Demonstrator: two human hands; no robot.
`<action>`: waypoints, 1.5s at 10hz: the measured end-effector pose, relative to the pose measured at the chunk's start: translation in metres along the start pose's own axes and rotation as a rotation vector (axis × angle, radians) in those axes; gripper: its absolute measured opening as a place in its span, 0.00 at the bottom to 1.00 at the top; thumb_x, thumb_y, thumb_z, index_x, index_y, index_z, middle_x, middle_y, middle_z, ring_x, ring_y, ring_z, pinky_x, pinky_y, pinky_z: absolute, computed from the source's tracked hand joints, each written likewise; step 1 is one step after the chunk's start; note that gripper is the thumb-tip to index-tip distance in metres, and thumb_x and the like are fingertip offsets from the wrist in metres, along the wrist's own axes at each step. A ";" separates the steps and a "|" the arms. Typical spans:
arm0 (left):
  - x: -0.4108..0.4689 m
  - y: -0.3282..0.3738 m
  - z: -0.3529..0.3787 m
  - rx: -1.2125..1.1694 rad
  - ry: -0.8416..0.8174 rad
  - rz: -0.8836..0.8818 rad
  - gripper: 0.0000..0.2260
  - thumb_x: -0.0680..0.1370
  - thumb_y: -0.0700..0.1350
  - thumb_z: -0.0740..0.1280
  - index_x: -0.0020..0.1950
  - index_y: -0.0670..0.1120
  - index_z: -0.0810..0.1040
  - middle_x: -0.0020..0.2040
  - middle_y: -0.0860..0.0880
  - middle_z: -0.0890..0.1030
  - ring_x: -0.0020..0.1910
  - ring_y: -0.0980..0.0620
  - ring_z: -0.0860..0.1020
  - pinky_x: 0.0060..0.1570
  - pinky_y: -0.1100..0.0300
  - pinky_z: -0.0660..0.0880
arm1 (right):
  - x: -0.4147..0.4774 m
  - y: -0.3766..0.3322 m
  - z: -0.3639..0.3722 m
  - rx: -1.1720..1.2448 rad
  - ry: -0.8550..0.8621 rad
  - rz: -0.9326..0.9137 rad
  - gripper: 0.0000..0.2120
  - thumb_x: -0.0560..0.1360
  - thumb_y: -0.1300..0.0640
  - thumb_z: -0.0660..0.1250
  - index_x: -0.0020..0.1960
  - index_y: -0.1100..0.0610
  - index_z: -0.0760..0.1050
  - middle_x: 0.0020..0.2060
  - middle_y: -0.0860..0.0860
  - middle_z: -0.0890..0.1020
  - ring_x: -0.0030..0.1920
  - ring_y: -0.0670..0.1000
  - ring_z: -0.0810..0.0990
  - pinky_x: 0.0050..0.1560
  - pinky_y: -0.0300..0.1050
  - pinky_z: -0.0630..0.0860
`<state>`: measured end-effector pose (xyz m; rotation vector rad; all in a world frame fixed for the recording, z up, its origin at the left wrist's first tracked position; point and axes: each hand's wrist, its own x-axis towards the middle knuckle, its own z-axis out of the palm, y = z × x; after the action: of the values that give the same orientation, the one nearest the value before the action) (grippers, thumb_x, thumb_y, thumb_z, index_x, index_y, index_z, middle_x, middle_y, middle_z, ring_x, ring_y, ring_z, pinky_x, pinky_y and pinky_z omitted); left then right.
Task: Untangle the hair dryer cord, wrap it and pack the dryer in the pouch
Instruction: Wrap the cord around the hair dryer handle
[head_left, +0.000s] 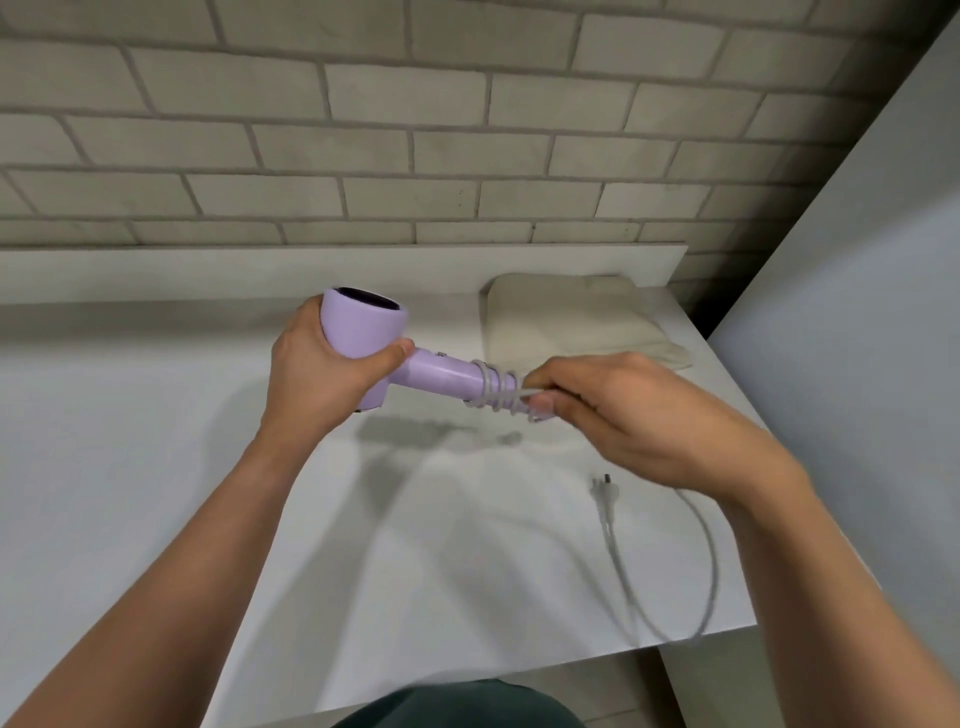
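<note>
left hand (317, 374) is clasping dryer (358, 327), steadying it left of pouch (571, 317) | right hand (639, 415) is pinching cord (709, 540), winding it round handle (447, 374) | plug (605, 499) is lying slack before pouch

The hair dryer (363, 340) was held above the middle of the tabletop (156, 415), its head to the left in the left hand (317, 366) and its handle (447, 376) pointing right. The cord (491, 385) was coiled around the handle's right end, where the right hand (628, 410) pinched it. The pouch (571, 322) lay in the far right corner, behind the handle. The plug (605, 499) lay near the right edge, in front of the right hand. From it the cord looped toward the near right corner and back under the right wrist. A wall (363, 130) stood behind the far edge, and a panel (857, 312) stood right of the right edge.
</note>
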<state>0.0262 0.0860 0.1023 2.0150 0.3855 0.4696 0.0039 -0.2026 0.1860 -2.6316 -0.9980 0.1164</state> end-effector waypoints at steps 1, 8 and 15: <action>-0.002 0.005 -0.002 0.010 -0.079 0.029 0.27 0.67 0.56 0.81 0.61 0.54 0.75 0.53 0.59 0.80 0.53 0.55 0.80 0.45 0.55 0.79 | 0.009 0.006 -0.011 -0.094 0.142 -0.025 0.18 0.81 0.38 0.51 0.56 0.43 0.75 0.47 0.40 0.81 0.46 0.50 0.79 0.45 0.55 0.78; -0.024 0.023 -0.025 -0.424 -0.377 0.039 0.26 0.59 0.56 0.80 0.56 0.53 0.83 0.49 0.50 0.86 0.47 0.47 0.85 0.42 0.51 0.84 | 0.054 0.063 0.025 0.382 0.275 -0.025 0.05 0.81 0.49 0.68 0.51 0.46 0.82 0.42 0.35 0.84 0.39 0.45 0.81 0.43 0.32 0.73; -0.009 0.036 -0.015 -0.538 -0.082 -0.033 0.28 0.60 0.57 0.80 0.56 0.49 0.81 0.49 0.51 0.86 0.45 0.50 0.84 0.39 0.55 0.81 | 0.037 0.031 0.093 0.608 0.097 0.067 0.15 0.85 0.47 0.60 0.70 0.41 0.77 0.35 0.50 0.73 0.40 0.44 0.73 0.49 0.31 0.72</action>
<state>0.0140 0.0771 0.1391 1.4975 0.2116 0.4156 0.0340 -0.1749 0.0894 -2.0895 -0.7001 0.2601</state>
